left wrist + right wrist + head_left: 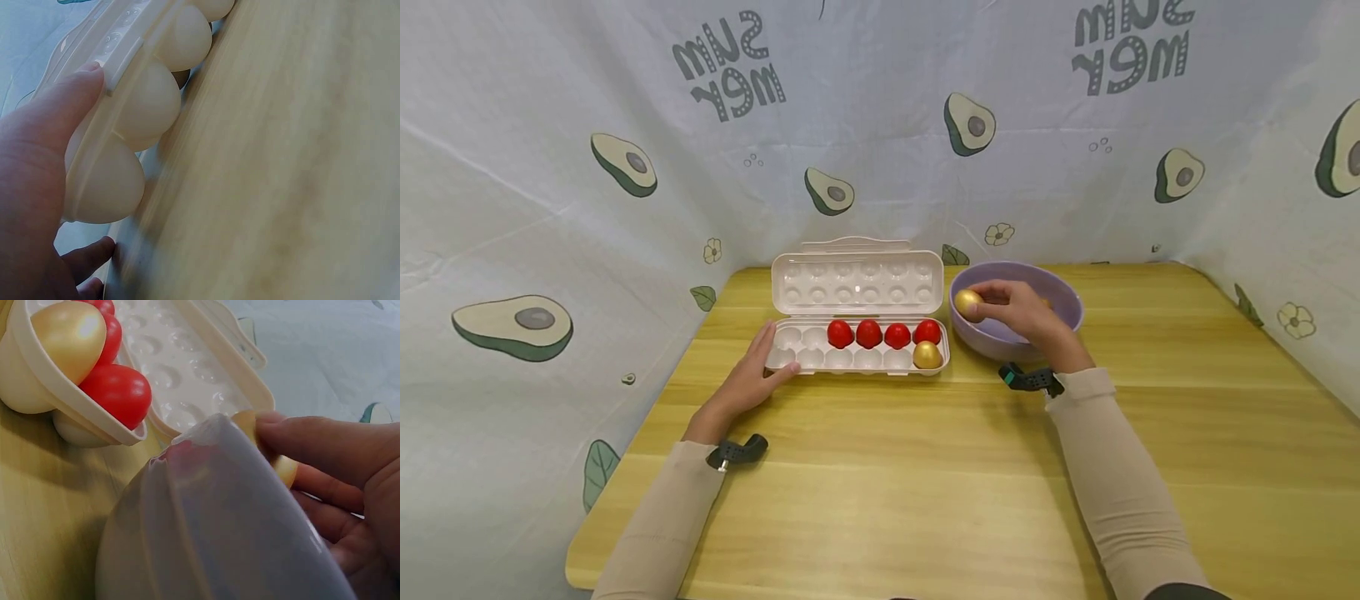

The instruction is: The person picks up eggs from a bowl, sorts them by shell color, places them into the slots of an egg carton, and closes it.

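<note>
A white plastic egg carton (857, 360) lies with its lid (857, 283) raised at the back. Several red eggs (868, 333) sit in its back row. One gold egg (927, 355) fills the front right hollow. My left hand (747, 385) holds the carton's left end, thumb on the front rim (87, 78) and fingers along the side. Over the near left part of a purple bowl (1060, 292), my right hand (1018, 310) pinches another gold egg (967, 304) between thumb and fingers. In the right wrist view the bowl's wall (219, 512) partly hides that egg.
More gold (1047, 303) shows inside the bowl behind my right hand. The bowl stands close to the carton's right end. Both rest toward the back of a wooden table (880, 483), near a hanging printed cloth (895, 108).
</note>
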Demonstrator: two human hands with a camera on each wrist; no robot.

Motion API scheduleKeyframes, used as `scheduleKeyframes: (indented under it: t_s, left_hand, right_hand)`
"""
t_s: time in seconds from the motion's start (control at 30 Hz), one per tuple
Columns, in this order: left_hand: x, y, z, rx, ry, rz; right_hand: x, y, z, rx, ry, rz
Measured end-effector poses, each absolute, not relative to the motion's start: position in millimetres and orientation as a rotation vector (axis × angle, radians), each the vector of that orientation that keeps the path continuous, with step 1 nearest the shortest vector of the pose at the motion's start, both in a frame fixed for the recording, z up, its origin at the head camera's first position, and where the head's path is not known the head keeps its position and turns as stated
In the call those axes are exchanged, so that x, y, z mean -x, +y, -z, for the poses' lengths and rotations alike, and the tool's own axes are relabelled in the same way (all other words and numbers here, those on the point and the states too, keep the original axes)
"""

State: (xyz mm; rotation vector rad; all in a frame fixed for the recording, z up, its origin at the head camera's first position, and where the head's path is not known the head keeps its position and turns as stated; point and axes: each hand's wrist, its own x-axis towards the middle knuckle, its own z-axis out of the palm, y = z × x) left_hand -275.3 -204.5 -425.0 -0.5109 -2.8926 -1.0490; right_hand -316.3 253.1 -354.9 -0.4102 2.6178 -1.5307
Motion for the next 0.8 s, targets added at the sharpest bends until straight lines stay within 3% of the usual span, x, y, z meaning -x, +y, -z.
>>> scheduleKeyframes:
  t_s: [0.8]
  left_hand:
    - [276, -206, 427, 0.502, -2.899, 1.053]
  right_hand:
    - [302, 217, 331, 0.633, 2.529, 1.778]
